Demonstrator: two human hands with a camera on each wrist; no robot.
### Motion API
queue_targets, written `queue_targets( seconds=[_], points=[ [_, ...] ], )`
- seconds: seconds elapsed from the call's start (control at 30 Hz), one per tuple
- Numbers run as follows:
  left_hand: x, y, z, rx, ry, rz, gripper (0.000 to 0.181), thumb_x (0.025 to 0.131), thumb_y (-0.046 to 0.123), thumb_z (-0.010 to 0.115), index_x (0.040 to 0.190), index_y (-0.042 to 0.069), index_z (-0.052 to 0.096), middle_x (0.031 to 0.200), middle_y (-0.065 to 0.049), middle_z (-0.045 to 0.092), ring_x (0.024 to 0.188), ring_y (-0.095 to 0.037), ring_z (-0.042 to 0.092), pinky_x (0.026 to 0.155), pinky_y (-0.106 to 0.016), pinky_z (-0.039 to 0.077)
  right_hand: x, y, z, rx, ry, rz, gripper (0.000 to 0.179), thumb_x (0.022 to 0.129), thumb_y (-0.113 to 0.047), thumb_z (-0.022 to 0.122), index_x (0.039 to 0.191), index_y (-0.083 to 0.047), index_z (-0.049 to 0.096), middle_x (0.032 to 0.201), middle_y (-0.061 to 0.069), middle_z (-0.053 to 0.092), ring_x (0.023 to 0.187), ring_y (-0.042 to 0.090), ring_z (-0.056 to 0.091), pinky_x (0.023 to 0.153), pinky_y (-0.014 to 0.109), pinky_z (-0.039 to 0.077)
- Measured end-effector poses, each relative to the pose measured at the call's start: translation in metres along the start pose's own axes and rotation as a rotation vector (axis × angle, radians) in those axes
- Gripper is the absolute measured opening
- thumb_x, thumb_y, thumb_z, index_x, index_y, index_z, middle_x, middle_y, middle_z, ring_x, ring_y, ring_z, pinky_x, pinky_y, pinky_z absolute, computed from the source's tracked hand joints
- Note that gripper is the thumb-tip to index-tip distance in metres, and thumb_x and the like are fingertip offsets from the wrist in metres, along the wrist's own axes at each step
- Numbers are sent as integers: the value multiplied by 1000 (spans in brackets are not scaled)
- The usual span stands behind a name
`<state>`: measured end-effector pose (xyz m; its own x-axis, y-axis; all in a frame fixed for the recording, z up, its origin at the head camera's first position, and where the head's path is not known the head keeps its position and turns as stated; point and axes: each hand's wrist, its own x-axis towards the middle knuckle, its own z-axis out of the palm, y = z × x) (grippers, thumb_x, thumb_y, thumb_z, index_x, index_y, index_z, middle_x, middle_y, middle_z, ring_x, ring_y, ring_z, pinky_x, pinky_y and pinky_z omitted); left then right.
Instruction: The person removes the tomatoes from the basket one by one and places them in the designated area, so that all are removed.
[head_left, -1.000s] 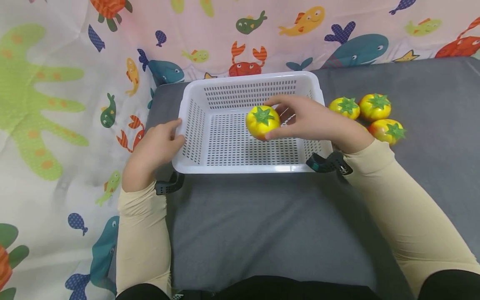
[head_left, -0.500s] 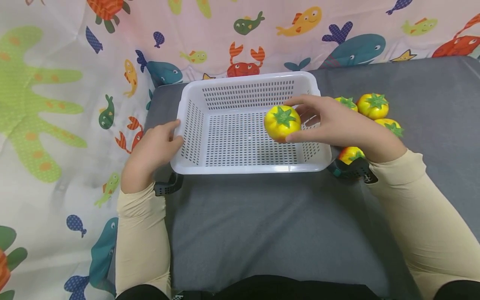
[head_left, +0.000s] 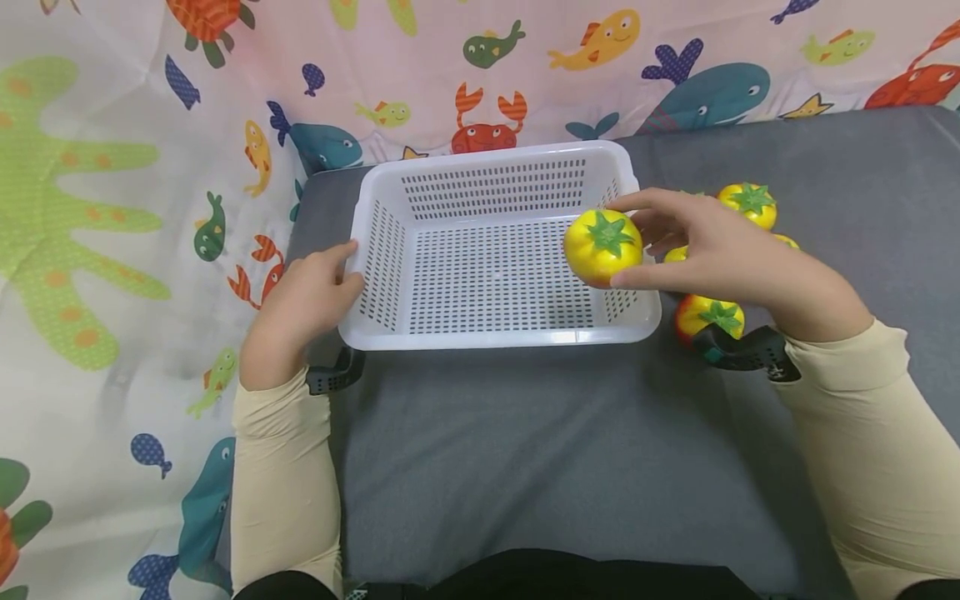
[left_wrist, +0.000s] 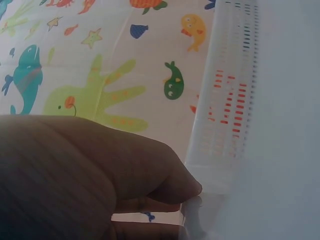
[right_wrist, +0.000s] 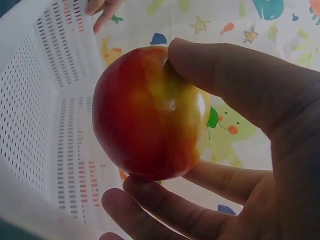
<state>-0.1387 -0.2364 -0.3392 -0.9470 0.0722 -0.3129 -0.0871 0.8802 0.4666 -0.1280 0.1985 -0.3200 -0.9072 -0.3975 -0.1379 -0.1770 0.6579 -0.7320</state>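
My right hand (head_left: 720,250) holds a yellow-and-red tomato (head_left: 602,248) with a green star-shaped top, thumb on one side and fingers on the other. It hangs over the right end of a white perforated plastic basket (head_left: 480,339). The right wrist view shows the glossy red underside of this tomato (right_wrist: 145,120) close up. At the basket's left side, my left hand (head_left: 300,304) pinches the rim. In the left wrist view, its fingertips are right at the basket edge (left_wrist: 200,140). No tomato lies inside the basket.
More tomatoes sit on the grey cloth to the right: one at the back (head_left: 750,202), one near the right wrist strap (head_left: 708,317), others partly hidden behind the right hand. A sea-animal curtain (head_left: 420,75) hangs along the back and left.
My right hand has moved right with the tomato, from over the basket's middle to its right end. The tomato looks larger now. My left hand has stayed at the rim.
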Motion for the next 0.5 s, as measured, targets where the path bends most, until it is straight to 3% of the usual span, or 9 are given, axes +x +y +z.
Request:
queue_targets(
  seconds=[0.13,0.37,0.5],
  points=[
    [1,0,0,2,-2,-1,68,104,24,54,167,12,31,136,-18,66,105,-37,75,78,-46,65,-9,8,-5,10,32,4,75,86,-29,87,152,-17,53,135,13,66,119,34,64,83,10,48],
    [1,1,0,5,2,-4,67,104,23,54,166,11,31,135,-19,66,104,-38,75,77,-46,65,-25,26,-13,21,69,26,74,87,-29,87,153,-20,52,132,9,66,122,32,62,86,8,44],
    [2,1,0,3,9,0,67,104,23,54,166,11,32,135,-19,67,103,-37,75,75,-44,65,-33,39,-15,20,89,70,78,88,-29,87,155,-18,50,135,14,65,124,36,60,84,7,43]
  ],
)
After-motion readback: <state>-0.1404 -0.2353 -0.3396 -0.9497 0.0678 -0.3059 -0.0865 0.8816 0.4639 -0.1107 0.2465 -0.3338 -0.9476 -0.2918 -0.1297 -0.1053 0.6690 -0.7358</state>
